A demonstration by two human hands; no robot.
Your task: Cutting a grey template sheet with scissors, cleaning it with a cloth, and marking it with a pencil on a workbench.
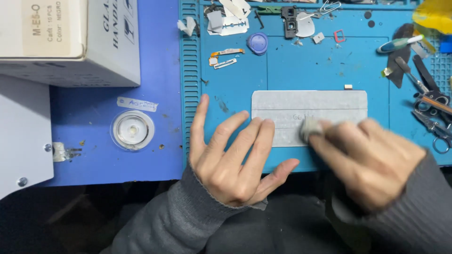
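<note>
Grey rectangular panel (309,117) lying flat on the blue work mat (325,66). Left hand (230,157) spread, fingers released, tips touching the panel's left edge. Right hand (372,160), blurred, fingers pinching a small grey pad (310,128) against the panel's lower middle.

Lighting is pretty even and bright from overhead, with barely any shadows on the blue rubber work mat (320,70). The left hand (230,160) is sharp, but the right hand (372,162) is smeared with motion blur. The bottom of the frame below the tabletop goes dark. There's no real glare, just slight softness toward the corners.
</note>
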